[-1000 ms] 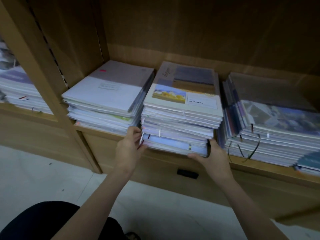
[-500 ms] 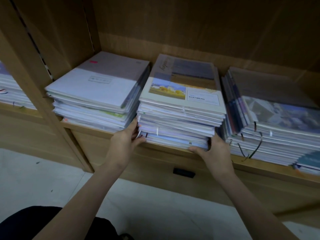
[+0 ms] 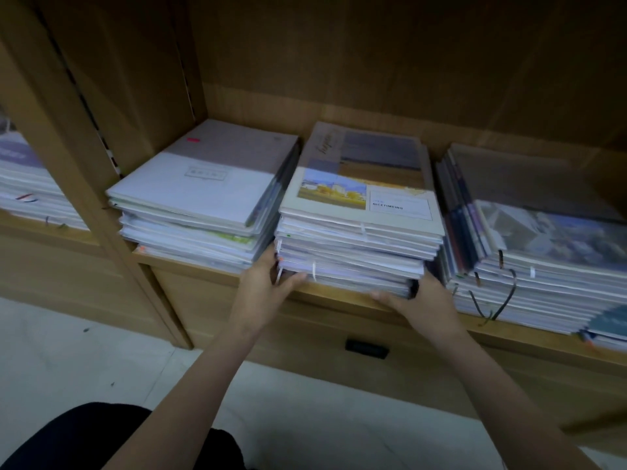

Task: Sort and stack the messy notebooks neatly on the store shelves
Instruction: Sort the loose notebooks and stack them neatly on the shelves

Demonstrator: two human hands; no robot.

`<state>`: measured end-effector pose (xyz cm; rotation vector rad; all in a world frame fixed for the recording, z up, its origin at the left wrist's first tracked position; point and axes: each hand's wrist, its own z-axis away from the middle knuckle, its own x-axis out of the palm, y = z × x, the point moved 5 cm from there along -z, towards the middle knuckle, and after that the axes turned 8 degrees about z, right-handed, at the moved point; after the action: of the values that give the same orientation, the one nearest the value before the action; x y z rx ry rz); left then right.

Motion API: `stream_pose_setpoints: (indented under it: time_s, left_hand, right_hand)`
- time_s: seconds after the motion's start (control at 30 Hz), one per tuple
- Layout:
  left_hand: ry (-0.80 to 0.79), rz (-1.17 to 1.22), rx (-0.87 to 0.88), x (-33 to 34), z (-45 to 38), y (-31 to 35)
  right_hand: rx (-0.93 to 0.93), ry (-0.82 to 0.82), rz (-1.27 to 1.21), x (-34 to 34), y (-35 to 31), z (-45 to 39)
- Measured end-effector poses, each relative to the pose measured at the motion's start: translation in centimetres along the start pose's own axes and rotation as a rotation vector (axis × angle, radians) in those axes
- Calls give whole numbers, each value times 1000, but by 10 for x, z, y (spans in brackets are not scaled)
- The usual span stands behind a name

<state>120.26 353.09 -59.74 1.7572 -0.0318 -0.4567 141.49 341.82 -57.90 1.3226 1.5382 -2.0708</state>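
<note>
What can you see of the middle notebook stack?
The middle notebook stack lies flat on the wooden shelf, between two other stacks. Its top cover shows a landscape photo and a white label reading NICETIMEING. The page edges are pale and slightly uneven. The left hand grips its lower left corner; the right hand holds its lower right corner.

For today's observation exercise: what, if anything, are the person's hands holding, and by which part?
Both hands hold the middle stack of notebooks near its bottom: the left hand at the front left corner, the right hand at the front right corner.
</note>
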Motion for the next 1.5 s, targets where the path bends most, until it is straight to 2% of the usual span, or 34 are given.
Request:
stream_pose_setpoints:
  time_s: [0.1, 0.27, 0.37, 0.47, 0.6, 0.97, 1.23, 1.5]
  left_hand:
    - [-12, 92, 18, -2, -4, 1]
    - [-12, 7, 57, -2, -5, 3]
    - [-38, -36, 66, -2, -8, 6]
    - [-60, -53, 62, -3, -9, 8]
    - [-57, -83, 84, -6, -3, 9]
    - [-75, -150, 63, -7, -10, 7]
    - [-67, -251, 60, 2, -20, 10]
    - [-47, -249, 4, 13, -4, 13]
  right_hand:
    - [5, 95, -75, -5, 2, 0]
    - [-16, 119, -133, -13, -8, 3]
    - [59, 76, -219, -7, -10, -3]
    - [101, 130, -302, -2, -14, 0]
    - [48, 223, -325, -1, -15, 15]
    - [-7, 301, -271, -2, -23, 33]
    - [33, 122, -386, -11, -16, 9]
    - [114, 87, -240, -7, -7, 7]
